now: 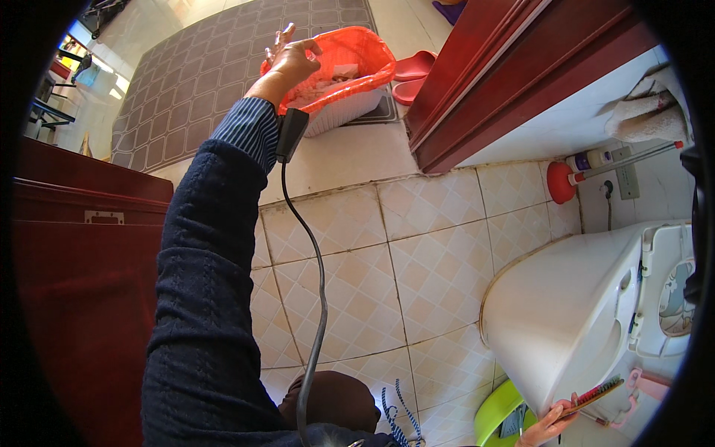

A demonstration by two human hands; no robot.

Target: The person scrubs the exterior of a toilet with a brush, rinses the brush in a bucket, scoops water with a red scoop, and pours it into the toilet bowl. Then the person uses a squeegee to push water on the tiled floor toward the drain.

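My left hand [290, 62] reaches out over the near left rim of a white waste basket [343, 114] lined with an orange plastic bag [366, 50]. Its fingers are spread, and I see nothing held in them. White crumpled waste [321, 92] lies inside the bag. At the lower right my right hand [547, 427] grips the handle end of a brush [595, 393] with pinkish-red and dark bristles. Close beside that hand is a green basin [491, 410] with a grey object [513, 420] in it.
A white toilet [547, 302] stands at right, with a red plunger [560, 183] by the wall. Red slippers [413, 66] lie beside the basket, near the dark red door frame [503, 72]. A dark red door [84, 302] is at left, a brown mat [184, 100] beyond the threshold.
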